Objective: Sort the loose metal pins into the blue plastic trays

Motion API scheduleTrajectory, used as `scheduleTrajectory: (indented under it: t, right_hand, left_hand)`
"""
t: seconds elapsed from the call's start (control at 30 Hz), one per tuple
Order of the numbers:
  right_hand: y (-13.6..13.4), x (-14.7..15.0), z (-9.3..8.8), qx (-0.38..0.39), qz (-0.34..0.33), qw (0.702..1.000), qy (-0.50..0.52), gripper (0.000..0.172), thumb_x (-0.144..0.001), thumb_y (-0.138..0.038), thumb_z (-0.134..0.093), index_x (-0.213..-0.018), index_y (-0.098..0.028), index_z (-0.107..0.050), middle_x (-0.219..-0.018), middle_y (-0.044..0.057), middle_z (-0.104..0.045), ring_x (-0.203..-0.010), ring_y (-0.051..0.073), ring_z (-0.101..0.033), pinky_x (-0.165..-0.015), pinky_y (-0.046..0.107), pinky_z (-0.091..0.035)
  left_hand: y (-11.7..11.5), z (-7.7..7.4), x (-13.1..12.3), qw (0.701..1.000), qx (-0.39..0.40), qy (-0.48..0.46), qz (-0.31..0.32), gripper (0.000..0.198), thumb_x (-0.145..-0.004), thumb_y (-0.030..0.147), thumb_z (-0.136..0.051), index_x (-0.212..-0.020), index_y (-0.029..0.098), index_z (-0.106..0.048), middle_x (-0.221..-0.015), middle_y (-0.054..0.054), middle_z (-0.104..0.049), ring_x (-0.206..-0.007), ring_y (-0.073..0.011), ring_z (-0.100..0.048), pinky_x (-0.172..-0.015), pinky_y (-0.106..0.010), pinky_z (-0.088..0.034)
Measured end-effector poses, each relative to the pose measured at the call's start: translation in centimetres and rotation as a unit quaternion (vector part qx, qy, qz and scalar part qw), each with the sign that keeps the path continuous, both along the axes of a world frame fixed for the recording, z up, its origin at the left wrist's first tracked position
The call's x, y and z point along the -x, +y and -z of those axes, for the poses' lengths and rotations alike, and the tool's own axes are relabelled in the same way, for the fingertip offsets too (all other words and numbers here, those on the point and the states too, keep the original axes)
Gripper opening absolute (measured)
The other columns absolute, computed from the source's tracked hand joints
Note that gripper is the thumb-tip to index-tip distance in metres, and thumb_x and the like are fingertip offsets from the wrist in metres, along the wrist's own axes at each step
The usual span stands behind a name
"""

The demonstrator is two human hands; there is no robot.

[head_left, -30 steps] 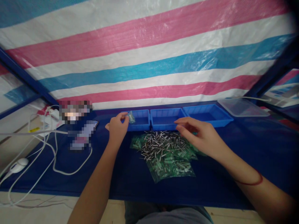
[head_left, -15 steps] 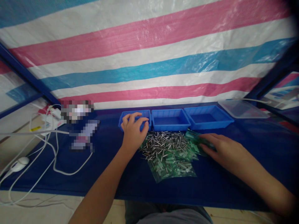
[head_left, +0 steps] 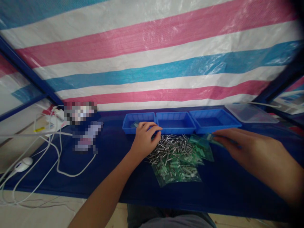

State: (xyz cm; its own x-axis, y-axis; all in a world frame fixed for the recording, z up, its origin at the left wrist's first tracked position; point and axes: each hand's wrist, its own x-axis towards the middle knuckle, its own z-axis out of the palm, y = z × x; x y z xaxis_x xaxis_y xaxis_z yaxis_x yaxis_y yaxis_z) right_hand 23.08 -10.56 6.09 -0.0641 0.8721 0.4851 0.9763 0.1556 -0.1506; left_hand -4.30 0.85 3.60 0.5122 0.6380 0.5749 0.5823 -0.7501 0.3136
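Loose silvery metal pins or rivets point(head_left: 174, 144) lie heaped on the blue table, over and beside clear green-tinted plastic bags point(head_left: 177, 172) that hold similar pieces. My left hand point(head_left: 146, 137) hovers at the heap's upper left, by the front rim of the left blue tray point(head_left: 128, 130). Its fingers are bent, with a gap between thumb and forefinger and nothing visible in them. On the right, my right hand point(head_left: 251, 148) is closed on a green plastic bag point(head_left: 222, 140), pinched between thumb and fingers. Most of that bag is hidden by the hand.
Behind the heap stand the middle blue tray point(head_left: 175, 129) and the right blue tray point(head_left: 216, 125). A clear plastic lid point(head_left: 251, 114) lies farther right. White cables point(head_left: 58, 152) and a blurred-out item point(head_left: 89, 136) are on the left. A striped sheet point(head_left: 152, 69) hangs at the back.
My left hand has moved from over the left tray, right and down to the heap's edge. My right hand has drawn away to the right with the green bag.
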Motion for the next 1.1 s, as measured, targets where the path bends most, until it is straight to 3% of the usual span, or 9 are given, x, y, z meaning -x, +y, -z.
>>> scheduleTrajectory:
  t: [0.07, 0.13, 0.23, 0.37, 0.53, 0.83, 1.1]
  right_hand:
    - [0.8, 1.5, -1.4, -0.02, -0.066, 0.996, 0.058, 0.026, -0.09, -0.037, -0.045, -0.095, -0.024, -0.067, -0.095, 0.005, -0.072, -0.076, 0.024, -0.069, -0.066, 0.037, -0.053]
    - [2.2, 3.2, -2.1, 0.012, -0.132, 0.983, 0.13, 0.022, -0.089, -0.034, -0.049, -0.092, -0.025, -0.068, -0.093, 0.004, -0.072, -0.079, 0.02, -0.068, -0.069, 0.033, -0.053]
    - [4.8, 5.2, -1.6, 0.094, -0.202, 0.948, 0.226, 0.018, -0.086, -0.033, -0.055, -0.09, -0.024, -0.07, -0.09, 0.003, -0.073, -0.078, 0.018, -0.067, -0.065, 0.031, -0.053]
    - [7.0, 6.0, 0.4, 0.107, -0.184, 0.903, 0.373, 0.022, -0.08, -0.037, -0.063, -0.093, -0.021, -0.071, -0.091, 0.005, -0.073, -0.081, 0.019, -0.067, -0.072, 0.033, -0.054]
    - [7.0, 5.2, 2.0, 0.186, -0.18, 0.841, 0.475, 0.031, -0.077, -0.046, -0.066, -0.092, -0.019, -0.067, -0.082, 0.005, -0.069, -0.068, 0.016, -0.063, -0.064, 0.031, -0.055]
    - [6.0, 6.2, 1.4, 0.179, -0.18, 0.826, 0.504, 0.03, -0.082, -0.047, -0.061, -0.069, -0.021, -0.058, -0.059, 0.0, -0.058, -0.054, 0.012, -0.054, -0.055, 0.025, -0.047]
    - [6.0, 6.9, 1.7, 0.21, -0.176, 0.77, 0.577, 0.032, -0.083, -0.048, -0.059, -0.071, -0.018, -0.059, -0.058, 0.0, -0.058, -0.053, 0.01, -0.053, -0.053, 0.023, -0.045]
  left_hand:
    - [-0.3, -0.2, 0.0, 1.0, 0.01, 0.007, 0.025, 0.023, -0.088, 0.033, -0.056, -0.103, 0.02, -0.068, -0.107, -0.006, -0.064, -0.104, -0.0217, -0.052, -0.095, -0.038, -0.038]
    - [-0.7, -0.4, -0.1, 0.997, 0.036, 0.02, 0.072, 0.031, -0.087, 0.041, -0.058, -0.109, 0.02, -0.065, -0.11, -0.007, -0.064, -0.104, -0.0222, -0.053, -0.094, -0.038, -0.039]
    - [-1.1, -0.7, -0.2, 0.987, 0.098, 0.033, 0.127, 0.027, -0.089, 0.039, -0.054, -0.103, 0.019, -0.065, -0.098, -0.005, -0.067, -0.093, -0.019, -0.058, -0.087, -0.033, -0.041]
    - [-1.0, -0.5, -0.3, 0.979, 0.181, -0.002, 0.09, 0.021, -0.092, 0.032, -0.048, -0.09, 0.017, -0.062, -0.08, -0.002, -0.067, -0.076, -0.0155, -0.06, -0.073, -0.027, -0.043]
    - [-0.5, 0.0, -0.4, 0.965, 0.243, -0.08, 0.062, 0.019, -0.091, 0.031, -0.049, -0.088, 0.016, -0.06, -0.075, 0.0, -0.065, -0.07, -0.0132, -0.059, -0.067, -0.024, -0.042]
    - [-0.8, 0.0, -0.8, 0.928, 0.328, -0.172, 0.047, 0.022, -0.089, 0.035, -0.05, -0.08, 0.016, -0.059, -0.074, 0.0, -0.063, -0.069, -0.0117, -0.056, -0.064, -0.022, -0.04]
    - [-0.2, 0.3, -1.1, 0.885, 0.378, -0.269, 0.035, 0.02, -0.083, 0.036, -0.058, -0.081, 0.016, -0.06, -0.071, 0.0, -0.063, -0.067, -0.0118, -0.057, -0.066, -0.023, -0.043]
